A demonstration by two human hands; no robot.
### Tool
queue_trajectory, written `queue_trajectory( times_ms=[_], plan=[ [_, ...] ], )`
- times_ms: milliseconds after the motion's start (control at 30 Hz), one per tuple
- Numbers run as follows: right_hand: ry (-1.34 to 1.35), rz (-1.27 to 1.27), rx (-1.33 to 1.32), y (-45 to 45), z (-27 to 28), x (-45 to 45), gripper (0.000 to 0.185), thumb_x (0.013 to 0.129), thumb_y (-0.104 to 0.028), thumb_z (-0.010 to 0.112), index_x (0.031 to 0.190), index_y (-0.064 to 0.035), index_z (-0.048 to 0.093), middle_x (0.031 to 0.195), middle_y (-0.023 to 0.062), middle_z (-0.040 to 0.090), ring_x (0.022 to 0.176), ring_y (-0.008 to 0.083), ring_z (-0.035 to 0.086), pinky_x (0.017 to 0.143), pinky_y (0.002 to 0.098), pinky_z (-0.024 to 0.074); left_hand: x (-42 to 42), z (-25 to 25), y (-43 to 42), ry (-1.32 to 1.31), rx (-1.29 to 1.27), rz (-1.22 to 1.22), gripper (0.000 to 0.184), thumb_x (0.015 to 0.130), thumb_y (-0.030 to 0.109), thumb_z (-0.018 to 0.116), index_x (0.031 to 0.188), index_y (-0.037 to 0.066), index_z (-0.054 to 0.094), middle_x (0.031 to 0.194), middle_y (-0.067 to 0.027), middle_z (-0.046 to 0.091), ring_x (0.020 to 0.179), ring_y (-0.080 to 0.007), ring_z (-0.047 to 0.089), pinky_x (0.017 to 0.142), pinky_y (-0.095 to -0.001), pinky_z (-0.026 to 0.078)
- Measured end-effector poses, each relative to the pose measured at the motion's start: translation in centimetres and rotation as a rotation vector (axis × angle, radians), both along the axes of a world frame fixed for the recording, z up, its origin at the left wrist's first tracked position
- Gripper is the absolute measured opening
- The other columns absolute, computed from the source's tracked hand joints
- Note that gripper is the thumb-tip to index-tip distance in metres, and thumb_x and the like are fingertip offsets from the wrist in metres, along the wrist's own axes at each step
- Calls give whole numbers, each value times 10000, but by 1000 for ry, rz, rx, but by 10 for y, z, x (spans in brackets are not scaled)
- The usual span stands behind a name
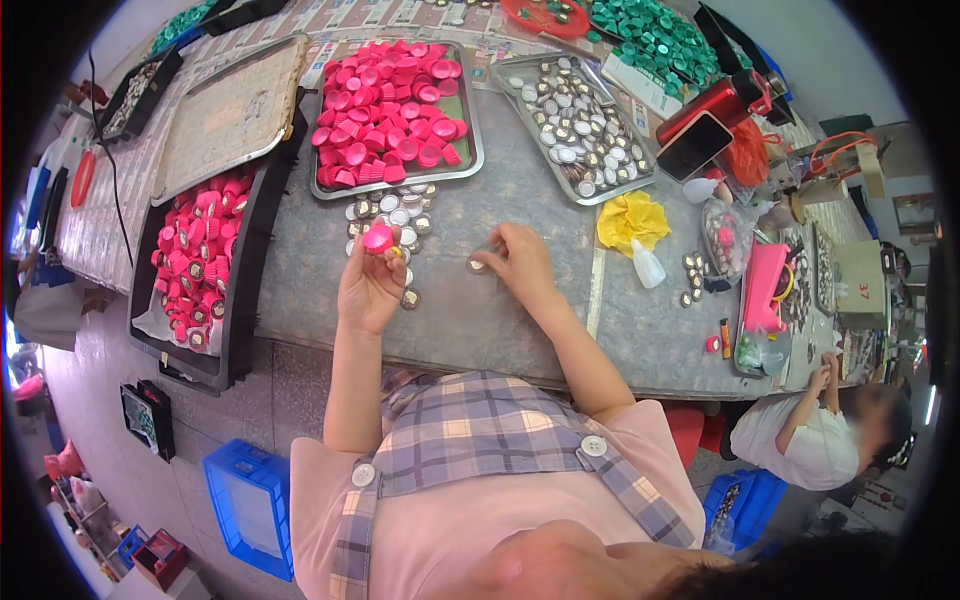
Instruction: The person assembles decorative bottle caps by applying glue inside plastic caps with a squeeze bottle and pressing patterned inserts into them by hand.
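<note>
The left hand pinches 1 pink cap near the loose discs; the right hand pinches 1 round disc at the bench; it looks like a picking-up step, and any move from here calls for light, level fingertips.

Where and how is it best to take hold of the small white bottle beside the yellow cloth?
I would grip the white bottle around its wide body, coming from the near side with the right hand. Its narrow tip points toward the yellow cloth, so the thicker end faces the person and looks easier to hold.
</note>
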State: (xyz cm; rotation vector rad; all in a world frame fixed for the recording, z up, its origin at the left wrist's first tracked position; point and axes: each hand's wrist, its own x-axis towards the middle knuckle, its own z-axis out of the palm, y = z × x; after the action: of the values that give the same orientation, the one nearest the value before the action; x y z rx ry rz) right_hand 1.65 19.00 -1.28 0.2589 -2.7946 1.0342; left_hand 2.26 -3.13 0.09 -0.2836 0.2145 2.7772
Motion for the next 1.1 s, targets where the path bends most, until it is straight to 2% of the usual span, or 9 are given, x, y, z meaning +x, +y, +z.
queue_trajectory(
  times_ms=[133,233,300,400,533,600,733,900,1100],
  plan=[
    [-51,-78,-173,7,-5,13,302,617,-246,702,781,-79,512,657,47,512,657,224,496,606,341,370,5,-1,10,-16,-165,-16,333,881,241,441,1147,41,434,1056,-141,530,736,-142,551,679,-266,499],
    [-67,-63,-26,4,1,25,320,608,-269,705,802,-97,518,716,43,511,723,218,487,658,336,353,7,-7,18,-27,-208,-60,343,879,241,447,1155,39,430,1061,-136,528,735,-141,556,676,-260,499],
    [6,-73,59,-6,0,29,303,589,-198,698,831,-104,542,739,24,495,752,198,470,690,329,336,9,-10,23,-20,-220,-84,353,876,244,453,1160,37,427,1061,-136,528,736,-140,559,677,-261,500],
    [116,-53,124,-10,-6,28,318,590,-206,695,856,-113,547,766,20,487,781,197,460,703,327,322,10,-9,26,5,-247,-110,373,868,249,467,1167,31,423,1061,-136,527,740,-138,562,680,-263,501],
    [67,-36,100,-5,-3,30,341,594,-208,692,892,-118,553,757,19,476,782,204,456,696,327,323,11,-7,27,33,-305,-124,396,857,249,488,1173,21,416,1061,-135,527,752,-136,564,683,-263,501],
    [25,-21,55,-4,-3,31,358,602,-274,696,895,-122,559,807,39,483,830,226,447,710,342,327,13,-5,29,29,-321,-125,397,855,240,491,1175,19,414,1065,-135,527,755,-138,565,689,-263,499],
    [78,1,95,-3,-5,31,317,612,-243,696,880,-120,578,777,36,482,797,215,454,706,336,332,15,-1,35,76,-344,-166,392,852,219,496,1177,15,415,1067,-134,530,783,-137,567,716,-269,491],
    [19,-66,-420,-3,45,33,276,633,-225,693,867,-117,596,732,25,493,729,197,463,699,321,338,16,12,40,139,-386,-217,357,856,210,489,1155,21,442,1036,-115,548,834,-131,558,754,-267,470],
    [164,128,-194,-10,78,37,287,640,-233,687,880,-104,596,768,22,503,761,199,454,708,327,334,18,13,50,158,-497,-222,345,876,238,448,1158,41,428,1006,-96,558,821,-141,577,685,-257,499]
  ],
)
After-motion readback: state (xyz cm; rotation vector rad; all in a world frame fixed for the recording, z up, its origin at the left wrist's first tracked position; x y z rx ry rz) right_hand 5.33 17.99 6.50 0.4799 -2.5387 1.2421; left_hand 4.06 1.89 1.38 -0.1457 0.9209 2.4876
